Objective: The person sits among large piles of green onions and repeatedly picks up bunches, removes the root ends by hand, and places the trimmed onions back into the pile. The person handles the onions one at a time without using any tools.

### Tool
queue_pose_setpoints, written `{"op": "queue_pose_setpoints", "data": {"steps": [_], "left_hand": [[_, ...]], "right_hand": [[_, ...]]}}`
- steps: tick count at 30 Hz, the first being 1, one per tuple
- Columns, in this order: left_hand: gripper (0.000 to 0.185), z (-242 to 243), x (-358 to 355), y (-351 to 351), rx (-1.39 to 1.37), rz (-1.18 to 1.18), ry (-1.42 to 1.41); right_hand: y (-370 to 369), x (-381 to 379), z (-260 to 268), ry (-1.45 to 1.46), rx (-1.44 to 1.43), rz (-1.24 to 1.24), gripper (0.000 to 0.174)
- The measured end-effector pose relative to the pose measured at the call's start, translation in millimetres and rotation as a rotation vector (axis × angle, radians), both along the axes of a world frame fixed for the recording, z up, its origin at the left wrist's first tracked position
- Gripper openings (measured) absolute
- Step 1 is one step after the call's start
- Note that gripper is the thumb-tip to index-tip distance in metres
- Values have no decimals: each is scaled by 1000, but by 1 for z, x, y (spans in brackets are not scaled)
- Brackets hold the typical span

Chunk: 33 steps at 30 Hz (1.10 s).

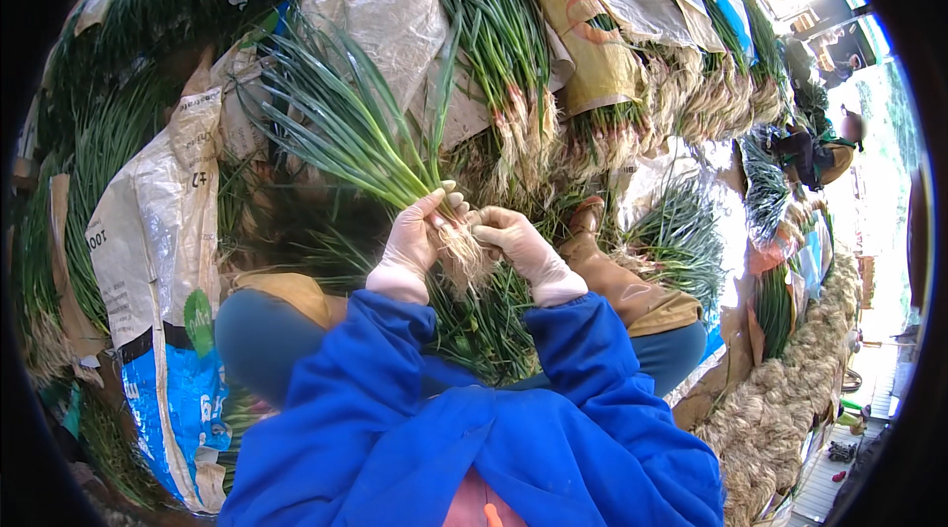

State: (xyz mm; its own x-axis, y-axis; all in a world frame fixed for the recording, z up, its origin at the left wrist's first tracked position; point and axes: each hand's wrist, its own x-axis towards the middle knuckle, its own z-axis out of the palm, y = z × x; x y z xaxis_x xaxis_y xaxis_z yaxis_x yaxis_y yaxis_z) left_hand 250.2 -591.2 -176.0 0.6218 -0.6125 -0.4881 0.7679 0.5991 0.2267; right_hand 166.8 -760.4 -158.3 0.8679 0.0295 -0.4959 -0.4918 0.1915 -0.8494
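A bunch of spring onions (370, 153) lies in my gloved left hand (418, 227), which grips it just above the roots. Its long green leaves fan out to the upper left. Pale stringy roots (464, 254) hang down between my two hands. My gloved right hand (515, 238) is curled against the root end, thumb and forefinger pinching at its right side. What exactly is between those fingertips is too small to tell. Loose green leaves (485, 327) cover the ground below my hands, between my bent legs.
Bundles of spring onions (503, 60) lie across the far side, several under a yellow sack (592, 38) and clear plastic (392, 30). A printed white-and-blue sack (163, 245) is at left. More onions (678, 238) lie beside my right boot (603, 260). Another person (822, 153) sits at far right.
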Motion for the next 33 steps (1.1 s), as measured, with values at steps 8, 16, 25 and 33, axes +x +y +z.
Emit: {"op": "queue_pose_setpoints", "data": {"steps": [8,16,25,33], "left_hand": [[25,13,3,16,-307,-34,-50],[27,16,-12,18,-299,-138,1],[20,24,-11,16,-106,-108,111],[23,29,-7,20,41,-102,0]], "right_hand": [[-33,-1,10,145,-25,-197,19],[35,100,23,53,547,-216,16],[30,85,-21,-228,-936,-190,11],[8,56,-6,9,-129,-201,41]]}}
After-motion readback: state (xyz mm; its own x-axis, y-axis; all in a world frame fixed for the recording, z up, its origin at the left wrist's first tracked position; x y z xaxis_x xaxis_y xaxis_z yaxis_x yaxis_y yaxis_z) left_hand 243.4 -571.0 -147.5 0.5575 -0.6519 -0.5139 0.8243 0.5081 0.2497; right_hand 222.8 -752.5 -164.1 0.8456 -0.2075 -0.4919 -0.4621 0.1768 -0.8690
